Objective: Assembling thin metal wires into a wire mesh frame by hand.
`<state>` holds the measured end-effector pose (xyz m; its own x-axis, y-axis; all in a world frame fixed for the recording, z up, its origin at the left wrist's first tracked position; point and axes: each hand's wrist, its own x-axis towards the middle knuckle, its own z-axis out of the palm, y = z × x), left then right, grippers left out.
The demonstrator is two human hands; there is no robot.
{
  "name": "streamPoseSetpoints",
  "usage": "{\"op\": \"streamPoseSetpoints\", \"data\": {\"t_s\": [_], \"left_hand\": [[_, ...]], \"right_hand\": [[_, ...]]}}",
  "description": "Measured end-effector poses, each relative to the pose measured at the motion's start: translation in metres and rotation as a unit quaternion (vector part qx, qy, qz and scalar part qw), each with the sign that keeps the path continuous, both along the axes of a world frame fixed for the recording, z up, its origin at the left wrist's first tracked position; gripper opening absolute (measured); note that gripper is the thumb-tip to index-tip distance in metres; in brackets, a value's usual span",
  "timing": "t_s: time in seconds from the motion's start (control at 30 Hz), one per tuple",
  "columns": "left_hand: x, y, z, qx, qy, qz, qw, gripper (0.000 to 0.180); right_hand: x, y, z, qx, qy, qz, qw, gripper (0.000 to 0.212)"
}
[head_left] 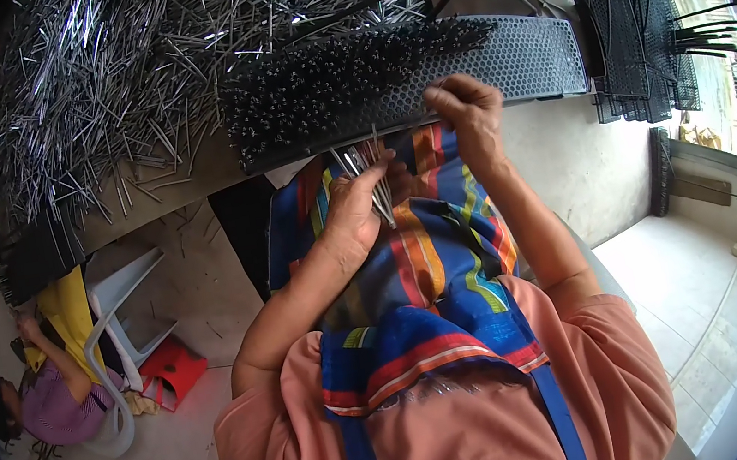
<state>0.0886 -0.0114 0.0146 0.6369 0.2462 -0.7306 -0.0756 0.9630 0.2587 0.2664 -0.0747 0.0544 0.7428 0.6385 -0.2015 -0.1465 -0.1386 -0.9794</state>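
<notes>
A bundle of thin metal rods (pixel 382 198) lies in my left hand (pixel 350 218), its fingers closed around them and the thumb on top, just below the table edge. My right hand (pixel 476 113) is closed in a pinch by the front edge of a long grey perforated rack (pixel 537 59). Anything between those fingertips is too small or hidden to make out. Many dark rods (pixel 304 94) stand upright in the rack's holes on its left and middle; the holes at its right end show bare.
A large heap of loose metal rods (pixel 116 77) covers the table behind and left. More dark racks (pixel 631 28) with rods stand at the far right. At left, another person (pixel 59 392) sits by a grey plastic chair (pixel 115 356) and a red object (pixel 175 372). My striped apron (pixel 419 260) lies below my hands.
</notes>
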Motion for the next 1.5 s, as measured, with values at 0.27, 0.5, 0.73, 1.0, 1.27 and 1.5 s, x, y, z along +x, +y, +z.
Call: {"op": "streamPoseSetpoints", "data": {"t_s": [0.27, 0.5, 0.73, 1.0, 1.27, 1.5], "left_hand": [[-0.021, -0.014, 0.010, 0.085, -0.038, -0.164, 0.982, 0.019], [-0.013, -0.009, 0.020, 0.110, -0.014, -0.092, 0.990, 0.018], [-0.011, -0.006, 0.014, 0.140, -0.023, -0.040, 0.989, 0.016], [-0.010, -0.002, 0.016, 0.116, -0.012, -0.050, 0.992, 0.017], [-0.009, -0.002, 0.017, 0.094, -0.008, -0.039, 0.995, 0.015], [-0.010, -0.002, 0.017, 0.089, -0.006, -0.042, 0.995, 0.013]], "right_hand": [[0.017, 0.018, -0.007, 0.060, -0.410, 0.061, 0.908, 0.012], [0.011, 0.013, -0.009, 0.062, -0.385, 0.044, 0.920, 0.012], [0.011, 0.013, -0.013, 0.022, -0.331, 0.003, 0.943, 0.012], [-0.001, 0.022, -0.024, -0.051, -0.415, 0.051, 0.907, 0.011], [-0.001, 0.021, -0.024, -0.002, -0.340, 0.007, 0.940, 0.011], [0.005, 0.025, -0.013, -0.046, -0.460, 0.053, 0.885, 0.009]]}}
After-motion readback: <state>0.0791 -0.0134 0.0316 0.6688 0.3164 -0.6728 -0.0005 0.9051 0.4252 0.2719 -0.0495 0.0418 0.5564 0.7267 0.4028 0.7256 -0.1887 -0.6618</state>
